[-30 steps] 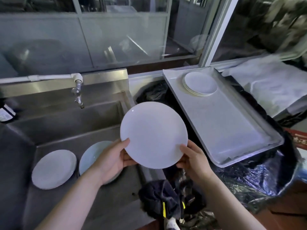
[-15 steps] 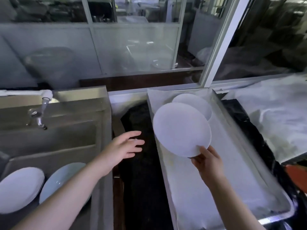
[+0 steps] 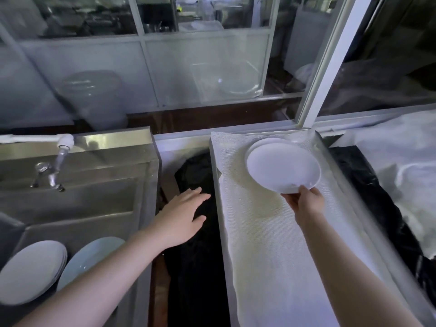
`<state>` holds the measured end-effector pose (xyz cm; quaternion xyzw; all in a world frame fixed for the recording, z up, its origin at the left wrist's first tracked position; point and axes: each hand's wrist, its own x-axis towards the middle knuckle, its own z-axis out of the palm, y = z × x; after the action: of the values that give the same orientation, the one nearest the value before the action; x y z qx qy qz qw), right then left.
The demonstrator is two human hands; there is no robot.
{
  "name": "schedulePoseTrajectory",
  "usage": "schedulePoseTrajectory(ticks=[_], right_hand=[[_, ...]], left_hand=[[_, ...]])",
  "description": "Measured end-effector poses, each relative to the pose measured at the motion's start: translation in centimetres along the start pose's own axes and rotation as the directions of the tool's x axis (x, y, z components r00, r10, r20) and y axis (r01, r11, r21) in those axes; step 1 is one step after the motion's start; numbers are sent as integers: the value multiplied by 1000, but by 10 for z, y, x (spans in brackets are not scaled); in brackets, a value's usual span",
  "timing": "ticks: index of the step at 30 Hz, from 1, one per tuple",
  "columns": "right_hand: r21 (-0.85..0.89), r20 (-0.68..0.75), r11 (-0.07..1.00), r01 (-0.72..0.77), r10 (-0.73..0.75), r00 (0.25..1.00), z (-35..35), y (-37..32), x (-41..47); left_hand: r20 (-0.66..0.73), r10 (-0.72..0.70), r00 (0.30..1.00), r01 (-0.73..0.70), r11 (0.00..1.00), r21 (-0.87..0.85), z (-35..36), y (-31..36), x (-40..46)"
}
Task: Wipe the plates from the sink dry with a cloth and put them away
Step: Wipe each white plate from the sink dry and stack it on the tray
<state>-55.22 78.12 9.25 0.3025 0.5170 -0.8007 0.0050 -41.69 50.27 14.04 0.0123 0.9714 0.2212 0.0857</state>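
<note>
The right hand (image 3: 305,204) is pinching the near rim of a white plate (image 3: 283,169) over the stacked plates (image 3: 262,142) in the lined tray (image 3: 271,244), while the left hand (image 3: 182,215) is hovering with fingers spread, holding nothing.

A single wide-angle camera sat on the person's head and looked forward and down, from above and close in. Both bare forearms ran up from the bottom edge, the left hand (image 3: 186,214) and the right hand (image 3: 306,204) near mid-frame. The stainless steel sink (image 3: 141,175) filled the lower left, the long cloth-lined metal tray (image 3: 271,244) the lower right, and glazed window panels (image 3: 200,67) the top. Straight edges bowed toward the borders.
</note>
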Motion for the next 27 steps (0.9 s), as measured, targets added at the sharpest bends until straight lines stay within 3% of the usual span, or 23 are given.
schedulePoseTrajectory(ticks=[4, 11, 14, 18, 22, 27], right_hand=[[-2, -15, 1000, -13, 13, 1000, 6, 1, 13], [-35, 4, 999, 21, -21, 1000, 15, 2, 29], [-223, 11, 967, 122, -122, 992, 16, 5, 34], [-599, 1, 765, 237, -295, 956, 16, 13, 39], [-695, 13, 687, 214, -285, 958, 15, 17, 43], [-689, 1, 707, 160, -220, 976, 9, 16, 47]], left_hand=[[37, -23, 999, 19, 996, 87, 4, -3, 2], [68, -42, 997, 37, 996, 75, 14, -12, 2], [58, -37, 998, 33, 996, 77, 15, -14, 4], [56, -36, 998, 30, 995, 100, 16, -16, 5], [61, -50, 997, 45, 996, 75, 20, -19, 3], [58, -75, 996, 72, 997, 41, 24, -24, -3]])
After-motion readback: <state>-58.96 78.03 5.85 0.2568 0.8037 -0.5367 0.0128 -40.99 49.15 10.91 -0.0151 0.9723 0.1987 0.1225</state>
